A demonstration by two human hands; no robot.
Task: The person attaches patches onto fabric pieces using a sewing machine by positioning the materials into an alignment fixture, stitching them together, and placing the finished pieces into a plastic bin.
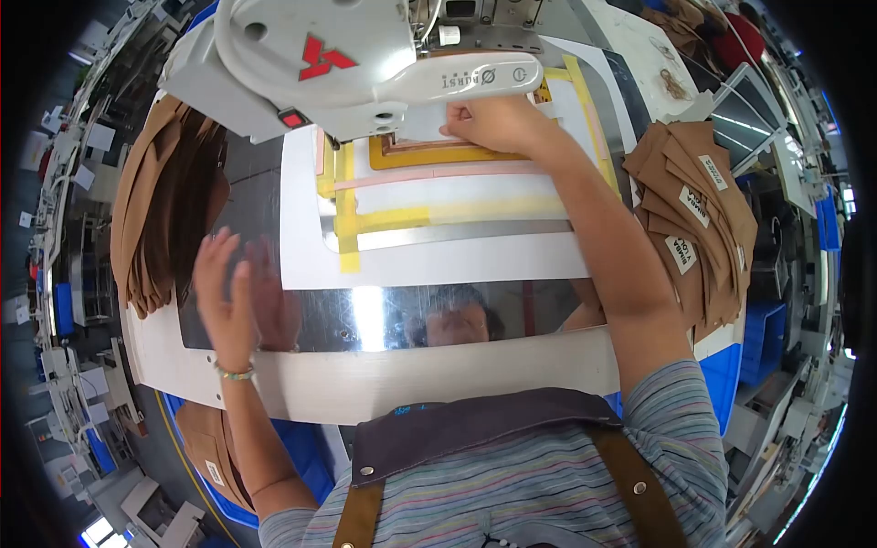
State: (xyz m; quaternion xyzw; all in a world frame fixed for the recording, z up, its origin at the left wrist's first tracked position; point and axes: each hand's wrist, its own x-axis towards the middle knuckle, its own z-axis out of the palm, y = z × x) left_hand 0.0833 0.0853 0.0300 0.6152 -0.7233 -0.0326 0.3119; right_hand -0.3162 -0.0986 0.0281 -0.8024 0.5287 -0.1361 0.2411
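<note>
My right hand (498, 123) reaches under the arm of a sewing machine (365, 68). Its fingers are curled down at a yellow-edged frame (438, 163), and what they may pinch is hidden. The frame lies on a white template sheet (475, 201) marked with yellow and pink tape. My left hand (224, 292) is raised with fingers apart, holding nothing, above a shiny metal plate (420, 315) that mirrors it. Left of it hangs a stack of brown fabric pieces (151, 201).
Brown pieces with white labels (694, 210) are piled on the right of the table. A wooden-toned table edge (438, 374) runs in front of me. Blue bins (726, 379) stand below, one at the left with brown pieces (215, 452). Loose threads (671, 82) lie at the back right.
</note>
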